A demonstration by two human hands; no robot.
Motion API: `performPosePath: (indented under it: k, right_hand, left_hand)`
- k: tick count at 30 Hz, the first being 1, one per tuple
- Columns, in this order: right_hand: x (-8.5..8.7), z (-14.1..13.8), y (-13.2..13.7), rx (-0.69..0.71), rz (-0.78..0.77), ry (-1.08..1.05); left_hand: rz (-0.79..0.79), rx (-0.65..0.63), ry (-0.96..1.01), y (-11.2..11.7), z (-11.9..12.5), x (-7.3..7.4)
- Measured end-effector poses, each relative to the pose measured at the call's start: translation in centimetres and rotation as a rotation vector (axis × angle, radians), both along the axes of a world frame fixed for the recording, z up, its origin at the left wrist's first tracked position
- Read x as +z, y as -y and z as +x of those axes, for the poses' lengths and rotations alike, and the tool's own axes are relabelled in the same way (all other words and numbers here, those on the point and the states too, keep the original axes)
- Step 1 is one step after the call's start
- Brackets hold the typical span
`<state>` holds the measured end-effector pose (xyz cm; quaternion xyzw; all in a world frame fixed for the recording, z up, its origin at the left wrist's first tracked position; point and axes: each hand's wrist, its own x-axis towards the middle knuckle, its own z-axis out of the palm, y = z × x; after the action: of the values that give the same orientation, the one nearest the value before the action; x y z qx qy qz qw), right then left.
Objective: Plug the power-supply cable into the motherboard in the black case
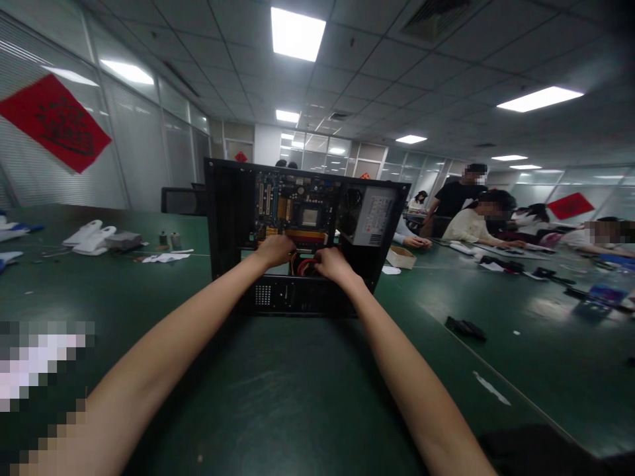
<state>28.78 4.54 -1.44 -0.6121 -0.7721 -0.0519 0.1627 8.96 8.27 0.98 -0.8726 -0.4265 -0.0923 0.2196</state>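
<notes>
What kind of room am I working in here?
Probably an office or shared workroom: there are other people at the large green table surface, glass partitions along the left, and light panels in the tiled ceiling.

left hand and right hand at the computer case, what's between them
Red wires lie between the left hand and the right hand, as the head view shows.
</notes>
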Motion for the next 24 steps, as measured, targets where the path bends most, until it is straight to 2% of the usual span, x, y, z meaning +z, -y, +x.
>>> performPosePath:
  k: [17, 24]
  right_hand:
    - [-0.1, -0.1, -0.3, -0.001, 0.003, 0.008]
    - [-0.2, -0.1, -0.5, 0.015, 0.015, 0.000]
  left_hand:
    - [0.065, 0.007, -0.079, -0.1, 1.2, -0.4]
    - [0.077, -0.053, -0.157, 0.4, 1.4, -0.2]
